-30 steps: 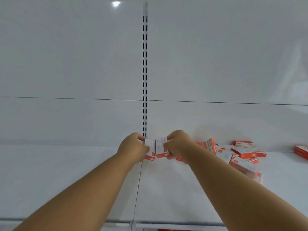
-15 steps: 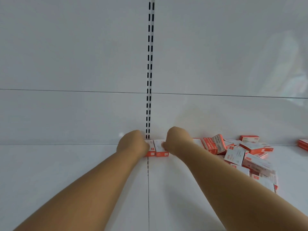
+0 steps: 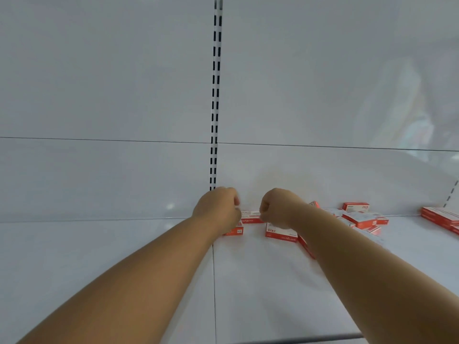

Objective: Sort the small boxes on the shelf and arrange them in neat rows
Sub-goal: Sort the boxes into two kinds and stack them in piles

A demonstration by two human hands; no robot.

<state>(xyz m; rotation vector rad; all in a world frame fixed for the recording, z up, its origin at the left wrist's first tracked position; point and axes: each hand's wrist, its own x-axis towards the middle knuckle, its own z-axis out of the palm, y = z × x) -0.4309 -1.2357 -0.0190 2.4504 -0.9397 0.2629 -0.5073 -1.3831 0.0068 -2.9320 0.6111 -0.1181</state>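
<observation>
Small red-and-white boxes lie on the white shelf point(image 3: 260, 281). My left hand point(image 3: 218, 209) is curled over one small box point(image 3: 235, 231), most of which it hides, just right of the shelf seam. My right hand point(image 3: 278, 207) is curled at the far edge of a second box point(image 3: 280, 233) that lies flat on the shelf. Between my hands, a third box point(image 3: 250, 217) lies against the back wall. A loose heap of boxes point(image 3: 360, 218) sits to the right, partly behind my right forearm.
A slotted upright point(image 3: 214, 95) runs down the white back wall above my left hand. More red boxes point(image 3: 439, 216) lie at the far right edge. The shelf's front rail point(image 3: 298, 340) shows at the bottom.
My hands have moved apart, and the two boxes they held side by side now sit separated on the shelf. The view has shifted slightly left and closer.
</observation>
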